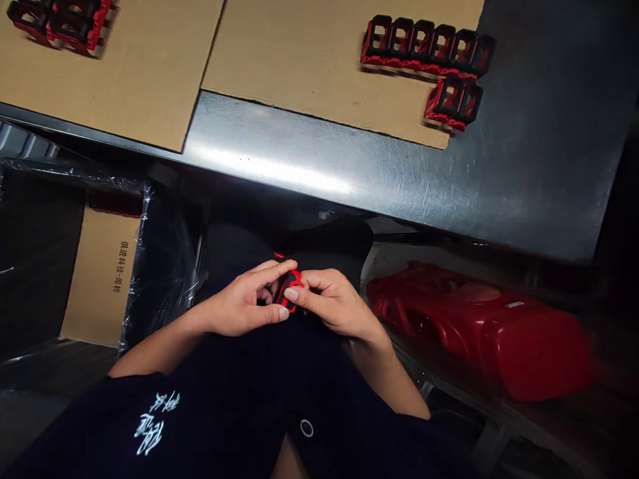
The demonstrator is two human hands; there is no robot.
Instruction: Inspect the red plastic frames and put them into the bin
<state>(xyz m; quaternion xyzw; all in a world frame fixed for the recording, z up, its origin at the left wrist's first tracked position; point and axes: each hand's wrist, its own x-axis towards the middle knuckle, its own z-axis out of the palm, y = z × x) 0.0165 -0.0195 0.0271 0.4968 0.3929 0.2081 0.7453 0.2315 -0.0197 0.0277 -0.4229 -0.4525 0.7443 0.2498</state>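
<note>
Over my lap, below the table edge, both hands pinch one small red and black plastic part. My left hand grips it from the left with thumb and curled fingers. My right hand grips it from the right, fingers pressed together on it. On the table above, a row of several like red and black parts stands on cardboard, with two more just in front of the row.
A steel table carries cardboard sheets and another cluster of the parts at far left. A red plastic stool lies at my right. At my left stands a plastic-wrapped box.
</note>
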